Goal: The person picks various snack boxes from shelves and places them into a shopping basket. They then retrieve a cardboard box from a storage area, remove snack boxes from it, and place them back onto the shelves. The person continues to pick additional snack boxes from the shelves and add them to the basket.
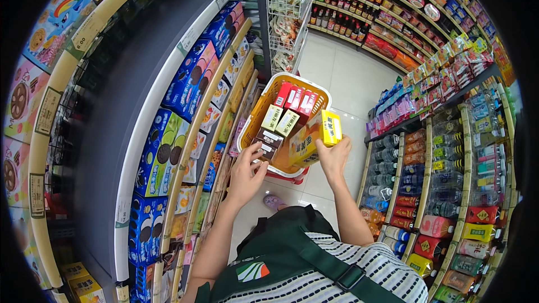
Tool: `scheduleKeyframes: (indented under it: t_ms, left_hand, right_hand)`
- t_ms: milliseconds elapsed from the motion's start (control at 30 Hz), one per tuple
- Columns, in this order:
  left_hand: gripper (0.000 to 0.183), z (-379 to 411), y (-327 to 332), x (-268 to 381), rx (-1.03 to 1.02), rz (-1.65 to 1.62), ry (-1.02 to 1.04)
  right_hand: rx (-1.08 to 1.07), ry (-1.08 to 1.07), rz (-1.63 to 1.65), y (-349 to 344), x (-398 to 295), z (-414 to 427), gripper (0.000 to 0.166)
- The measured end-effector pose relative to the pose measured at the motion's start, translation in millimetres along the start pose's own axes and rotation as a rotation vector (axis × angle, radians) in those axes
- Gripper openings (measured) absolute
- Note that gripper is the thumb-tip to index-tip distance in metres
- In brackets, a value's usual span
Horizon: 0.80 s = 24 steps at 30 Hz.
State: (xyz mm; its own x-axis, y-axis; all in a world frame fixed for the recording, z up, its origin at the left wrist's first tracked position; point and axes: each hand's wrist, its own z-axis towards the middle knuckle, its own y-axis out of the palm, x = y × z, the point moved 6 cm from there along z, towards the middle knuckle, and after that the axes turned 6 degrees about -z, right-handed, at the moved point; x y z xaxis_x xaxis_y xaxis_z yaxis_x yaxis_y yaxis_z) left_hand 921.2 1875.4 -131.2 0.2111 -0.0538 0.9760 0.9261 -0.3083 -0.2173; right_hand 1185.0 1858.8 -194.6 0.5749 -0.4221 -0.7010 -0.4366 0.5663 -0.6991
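My right hand [335,153] grips a yellow snack box [331,128] above the right rim of an orange plastic shopping basket with a white rim [243,128]. Another yellow box [305,147] stands tilted in the basket, just left of that hand. My left hand [248,173] is at the basket's lower left, fingers apart, close to dark brown boxes [268,139]; whether its fingertips touch them I cannot tell. Red boxes [294,97] and cream-topped boxes [279,120] stand upright in the basket beside the brown ones.
Shelves of blue cookie boxes [158,151] run along the left, under a dark grey shelf [122,105]. Drink bottles [442,176] and hanging snack packets [438,80] fill the right. A white wire rack [290,17] stands beyond the basket. A pink clog [273,202] shows on the tiled floor.
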Motion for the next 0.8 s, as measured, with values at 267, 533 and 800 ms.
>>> scheduleKeyframes:
  t_ms: [267,533,800]
  left_hand:
    - [0.040,6,-11,-18,0.022,-0.019,-0.065]
    - [0.033,10,-26,-32,0.093,-0.003,-0.087]
    - [0.033,18,-30,-42,0.096,-0.013,-0.129]
  right_hand:
    - [-0.056,0.196,0.011,95,17,1,0.079]
    - [0.121,0.455,0.045,197,71,-23,0.082]
    - [-0.221,1.141,0.541,311,189,-46,0.069]
